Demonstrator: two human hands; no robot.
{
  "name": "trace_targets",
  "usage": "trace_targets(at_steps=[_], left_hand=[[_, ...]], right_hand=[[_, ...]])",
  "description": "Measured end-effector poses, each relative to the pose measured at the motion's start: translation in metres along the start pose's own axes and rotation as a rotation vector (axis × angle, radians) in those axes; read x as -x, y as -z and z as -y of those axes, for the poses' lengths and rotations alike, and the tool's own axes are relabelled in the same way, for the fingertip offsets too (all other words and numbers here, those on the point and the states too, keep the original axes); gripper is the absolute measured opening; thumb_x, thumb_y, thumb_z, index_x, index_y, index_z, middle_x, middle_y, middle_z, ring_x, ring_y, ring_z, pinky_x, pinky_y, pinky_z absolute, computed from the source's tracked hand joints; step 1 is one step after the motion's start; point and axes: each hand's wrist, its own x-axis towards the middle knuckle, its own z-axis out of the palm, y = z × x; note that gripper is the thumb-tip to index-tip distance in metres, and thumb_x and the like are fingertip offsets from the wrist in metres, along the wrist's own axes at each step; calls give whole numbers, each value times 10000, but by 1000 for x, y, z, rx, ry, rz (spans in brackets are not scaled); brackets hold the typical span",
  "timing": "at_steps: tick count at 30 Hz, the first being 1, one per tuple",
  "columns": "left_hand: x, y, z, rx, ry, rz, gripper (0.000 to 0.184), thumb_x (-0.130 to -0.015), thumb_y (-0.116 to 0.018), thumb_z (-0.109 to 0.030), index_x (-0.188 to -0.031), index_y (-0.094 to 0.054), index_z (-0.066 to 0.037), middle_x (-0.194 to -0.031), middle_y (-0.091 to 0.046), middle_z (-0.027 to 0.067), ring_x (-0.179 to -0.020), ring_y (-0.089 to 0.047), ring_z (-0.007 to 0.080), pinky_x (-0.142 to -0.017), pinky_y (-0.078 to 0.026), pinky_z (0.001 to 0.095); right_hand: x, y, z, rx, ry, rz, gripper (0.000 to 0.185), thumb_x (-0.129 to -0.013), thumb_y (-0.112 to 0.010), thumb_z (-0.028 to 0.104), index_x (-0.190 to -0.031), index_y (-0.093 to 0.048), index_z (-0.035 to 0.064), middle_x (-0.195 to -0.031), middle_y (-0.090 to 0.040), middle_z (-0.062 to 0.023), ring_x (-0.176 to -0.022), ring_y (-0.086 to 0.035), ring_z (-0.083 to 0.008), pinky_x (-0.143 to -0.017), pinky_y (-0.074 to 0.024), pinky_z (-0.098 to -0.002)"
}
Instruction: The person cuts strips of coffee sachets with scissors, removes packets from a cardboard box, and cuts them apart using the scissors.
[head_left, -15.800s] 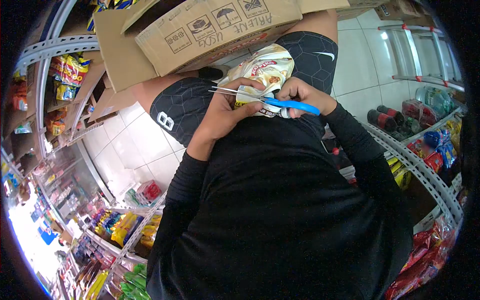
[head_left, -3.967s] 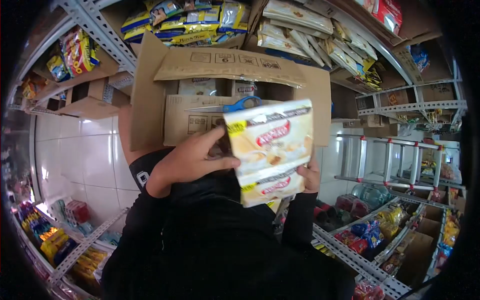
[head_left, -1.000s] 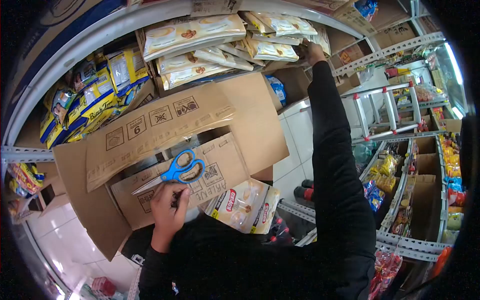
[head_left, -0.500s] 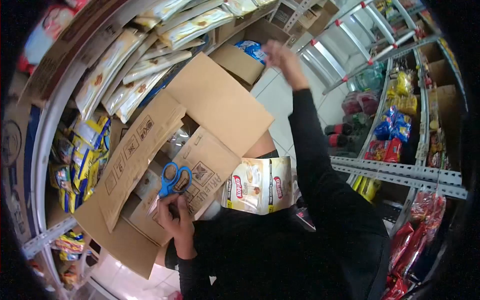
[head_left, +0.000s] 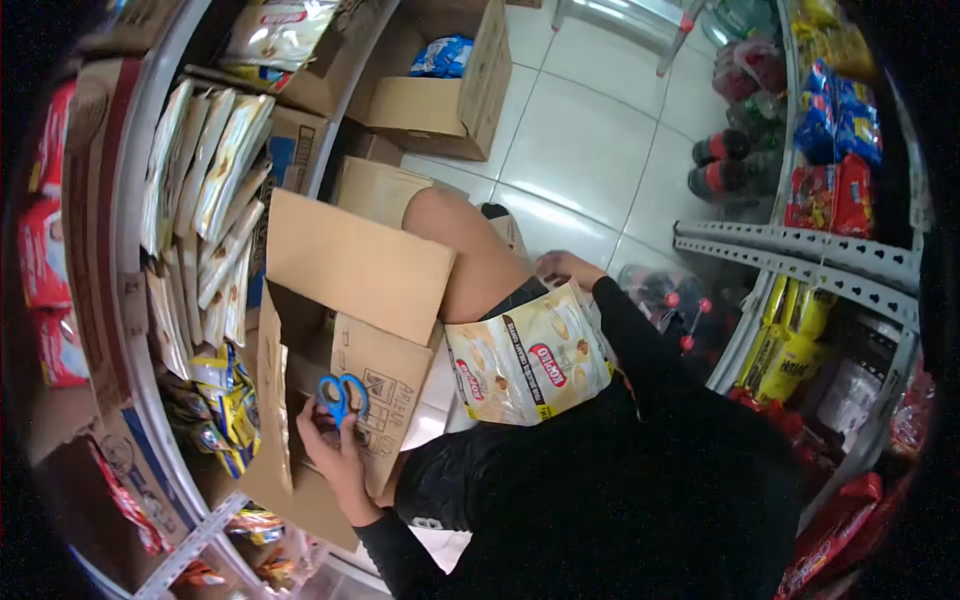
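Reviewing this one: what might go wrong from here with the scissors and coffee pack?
The left hand holds the blue-handled scissors with the blades not clearly visible, so they might nick the hand or catch the open box. The coffee pack rests on the lap, with neither hand visibly gripping it; it could slide off if the person shifts.
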Motion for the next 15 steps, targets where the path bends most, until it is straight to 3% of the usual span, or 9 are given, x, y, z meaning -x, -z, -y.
trace_targets(at_steps=[1, 3, 5, 6, 7, 9, 12, 13, 15], left_hand=[[-2, -2, 6, 124, 90, 32, 547, -738, -703, 16, -1233, -470, 10, -989, -496, 63, -828, -485, 152, -776, -424, 267], [-7, 2, 7, 50, 213, 150, 563, -730, -713, 22, -1232, -458, -4, -996, -487, 56, -840, -484, 143, -775, -427, 255], [-10, 5, 6, -4, 128, 203, 502, -764, -719, -39, -1202, -476, -12, -1014, -494, 67, -865, -502, 173, -790, -438, 274], [-11, 6, 6, -51, 90, 204, 486, -777, -715, -67, -1195, -477, -2, -1023, -500, 88, -882, -506, 198, -806, -437, 298], [-10, 7, 8, -96, 56, 207, 473, -790, -711, -95, -1188, -477, 9, -1032, -506, 108, -899, -510, 223, -821, -435, 322], [-9, 5, -6, -283, -120, 52, 467, -800, -704, -122, -1184, -477, 15, -1034, -509, 136, -920, -507, 261, -840, -427, 350], [9, -4, -17, -298, -230, -145, 376, -789, -700, -119, -1095, -529, 14, -1012, -516, 158, -935, -501, 318, -844, -420, 371], [19, -9, -13, -243, -263, -209, 342, -781, -702, -116, -1058, -547, 10, -988, -523, 149, -923, -507, 319, -833, -425, 374], [40, -22, -29, -94, -227, -40, 279, -776, -700, -98, -1009, -571, -10, -971, -553, 141, -905, -532, 300, -812, -438, 369]], right_hand=[[6, -5, 22, -20, -74, -82, 274, -823, -558, 212, -1049, -601, 64, -869, -599, 7, -724, -523, -91, -599, -443, -269], [-13, 13, 27, 65, 17, -146, 251, -813, -538, 215, -1007, -624, 82, -819, -596, 14, -642, -515, -87, -555, -426, -236], [-15, 21, 58, 38, 132, -227, 257, -832, -543, 227, -1032, -619, 85, -836, -598, 22, -688, -519, -80, -587, -432, -237], [-13, 23, 73, -8, 186, -283, 394, -899, -551, 403, -1083, -599, 58, -851, -603, -10, -702, -516, -93, -616, -439, -252], [-12, 27, 92, 203, 145, -280, 482, -892, -568, 447, -1173, -559, 55, -965, -612, -56, -836, -556, -145, -755, -462, -294], [11, 15, 145, 588, 299, -276, 562, -877, -608, 429, -1252, -504, 24, -1094, -602, -147, -1074, -540, -229, -964, -392, -342], [49, -31, 210, 506, 597, -116, 412, -919, -575, 339, -1161, -545, 6, -1038, -612, -104, -1012, -551, -166, -909, -418, -288], [61, -44, 224, 511, 571, -20, 379, -924, -571, 323, -1129, -557, 5, -1001, -614, -88, -976, -552, -153, -883, -424, -279], [77, -69, 243, 537, 526, 172, 319, -934, -562, 291, -1066, -580, 2, -925, -618, -56, -902, -554, -126, -830, -437, -260]])
